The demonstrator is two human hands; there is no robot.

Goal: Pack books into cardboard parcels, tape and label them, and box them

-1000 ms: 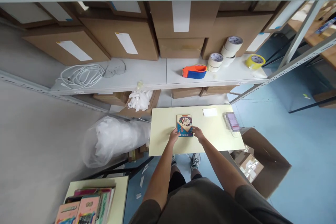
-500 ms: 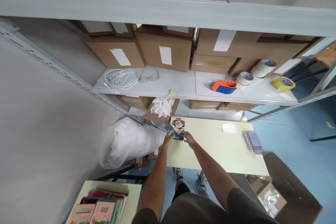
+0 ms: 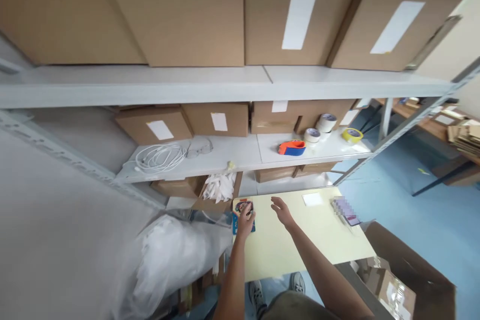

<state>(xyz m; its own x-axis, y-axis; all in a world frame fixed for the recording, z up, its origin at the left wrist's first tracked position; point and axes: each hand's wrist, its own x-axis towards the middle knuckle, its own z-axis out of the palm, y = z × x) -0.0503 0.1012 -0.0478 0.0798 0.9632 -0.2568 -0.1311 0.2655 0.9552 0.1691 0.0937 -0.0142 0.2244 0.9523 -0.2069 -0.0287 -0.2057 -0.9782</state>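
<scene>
Head view: two hands [image 3: 262, 215], one book [image 3: 243, 216], one table [image 3: 307, 245].

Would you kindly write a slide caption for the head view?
Left hand presses a colourful book at the yellow table corner; right hand hovers open nearby.

A small book [image 3: 243, 215] with a dark blue cover and a colourful cartoon picture lies flat at the far left corner of the pale yellow worktop [image 3: 300, 240]. Its left edge sits right at the worktop's edge. The left hand [image 3: 245, 220] covers its lower part.
</scene>
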